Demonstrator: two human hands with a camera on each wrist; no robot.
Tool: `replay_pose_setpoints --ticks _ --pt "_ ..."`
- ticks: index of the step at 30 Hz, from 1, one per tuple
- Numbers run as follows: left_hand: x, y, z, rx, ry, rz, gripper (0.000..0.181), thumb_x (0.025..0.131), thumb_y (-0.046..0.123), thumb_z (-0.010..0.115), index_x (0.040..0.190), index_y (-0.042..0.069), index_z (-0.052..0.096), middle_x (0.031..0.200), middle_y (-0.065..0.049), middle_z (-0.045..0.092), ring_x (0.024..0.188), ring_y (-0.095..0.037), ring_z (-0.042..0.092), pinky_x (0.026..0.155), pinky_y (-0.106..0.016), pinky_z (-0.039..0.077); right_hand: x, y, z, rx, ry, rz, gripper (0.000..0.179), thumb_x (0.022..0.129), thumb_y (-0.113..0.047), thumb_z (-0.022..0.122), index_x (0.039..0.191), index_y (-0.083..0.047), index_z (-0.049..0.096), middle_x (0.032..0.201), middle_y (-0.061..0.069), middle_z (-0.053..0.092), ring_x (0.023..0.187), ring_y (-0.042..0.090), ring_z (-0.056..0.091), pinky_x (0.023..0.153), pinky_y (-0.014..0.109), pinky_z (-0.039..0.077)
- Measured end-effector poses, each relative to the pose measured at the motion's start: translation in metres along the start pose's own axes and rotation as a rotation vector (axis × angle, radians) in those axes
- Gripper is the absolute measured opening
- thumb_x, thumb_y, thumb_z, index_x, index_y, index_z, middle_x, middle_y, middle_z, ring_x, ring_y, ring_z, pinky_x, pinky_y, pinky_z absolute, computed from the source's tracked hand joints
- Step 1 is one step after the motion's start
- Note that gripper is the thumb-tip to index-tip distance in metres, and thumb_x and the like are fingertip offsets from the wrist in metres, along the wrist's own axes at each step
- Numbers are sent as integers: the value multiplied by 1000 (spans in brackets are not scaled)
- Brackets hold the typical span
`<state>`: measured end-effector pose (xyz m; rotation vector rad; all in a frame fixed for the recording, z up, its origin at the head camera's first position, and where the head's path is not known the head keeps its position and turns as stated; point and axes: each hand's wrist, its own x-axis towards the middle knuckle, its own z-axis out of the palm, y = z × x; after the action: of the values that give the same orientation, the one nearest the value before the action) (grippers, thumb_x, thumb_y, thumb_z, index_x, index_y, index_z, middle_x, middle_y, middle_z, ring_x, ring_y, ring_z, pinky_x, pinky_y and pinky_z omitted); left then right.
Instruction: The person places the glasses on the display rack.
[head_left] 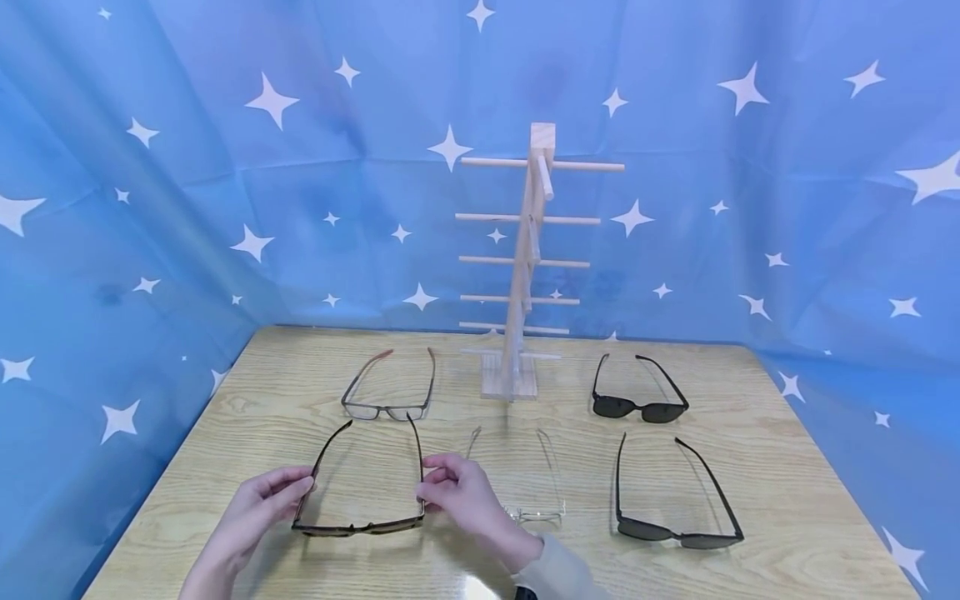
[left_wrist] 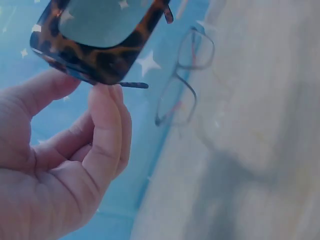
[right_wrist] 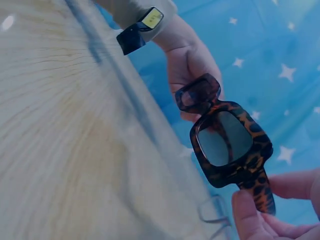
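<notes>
Both hands hold a pair of tortoiseshell sunglasses over the front left of the table, lenses toward the person and temples pointing away. My left hand pinches the left temple between thumb and fingers. On the other side, my right hand pinches the right temple. In the left wrist view, a tinted lens and the spotted frame sit just above the fingertips. The right wrist view shows the spotted temple between thumb and finger, close to the hinge.
Behind the hands lie brown-tipped eyeglasses. Clear-framed glasses lie by the right wrist. Two pairs of dark sunglasses lie at right. A wooden display rack with several pegs stands at the back of the table, before a starry blue curtain.
</notes>
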<state>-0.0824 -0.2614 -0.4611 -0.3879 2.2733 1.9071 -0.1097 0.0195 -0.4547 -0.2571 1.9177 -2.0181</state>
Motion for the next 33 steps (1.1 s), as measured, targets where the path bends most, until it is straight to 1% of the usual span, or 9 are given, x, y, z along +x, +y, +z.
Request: replay_pose_setpoints --ticks 5,8,10,15,19,23,25,29,33 --pt "-1 14 10 -26 -11 18 34 90 12 62 117 -9 59 96 1 68 82 -5 58 69 -24 52 -4 -12 -13 17 -10 -21 43 82 4 64 119 19 48 87 10 59 72 11 60 67 32 58" --pt "-1 22 18 -44 -21 38 32 89 11 62 115 -9 59 94 1 68 82 -7 59 69 -24 52 -7 -19 -21 9 -13 -27 43 84 3 63 120 19 47 89 9 61 73 11 60 67 30 57" --pt "1 26 24 -60 -38 63 31 89 9 61 114 -10 59 92 2 68 81 -7 60 68 -23 52 -9 -23 -27 3 -13 -30 44 84 1 63 121 18 46 90 9 61 74 11 60 66 29 57" --pt "7 38 41 -97 -72 84 35 89 7 61 117 -14 55 89 3 67 79 -8 60 66 -22 52 -13 -32 -44 -23 15 -22 45 85 -1 63 123 17 46 91 8 60 76 12 61 68 31 57" --pt "13 46 57 -109 -82 80 35 88 6 62 116 -14 56 88 2 67 78 -9 60 67 -23 53 -16 -36 -60 -43 50 -15 45 86 -1 62 123 17 46 92 9 62 77 13 62 70 33 57" --pt "20 54 71 -92 -105 92 35 88 8 63 116 -13 57 92 -1 66 79 -9 60 68 -24 53 -18 -38 -75 -51 83 -6 44 86 -1 61 123 17 46 92 9 62 77 13 63 71 32 57" --pt "24 57 78 -98 -114 93 35 87 9 64 116 -12 58 95 -3 66 79 -9 59 67 -23 53 -18 -39 -82 -45 98 1 44 86 -1 61 123 17 46 91 7 62 77 13 62 70 30 56" --pt "31 60 91 -133 -129 89 35 86 6 64 115 -12 58 98 -8 65 79 -9 59 67 -23 53 -19 -41 -94 -30 127 11 42 87 1 59 123 17 46 88 3 62 76 12 63 68 26 55" --pt "38 61 102 -162 -157 86 34 86 4 64 115 -13 57 99 -9 65 82 -12 59 69 -24 54 -19 -43 -105 -41 158 24 42 87 0 60 123 17 47 85 1 62 76 10 63 67 26 55"
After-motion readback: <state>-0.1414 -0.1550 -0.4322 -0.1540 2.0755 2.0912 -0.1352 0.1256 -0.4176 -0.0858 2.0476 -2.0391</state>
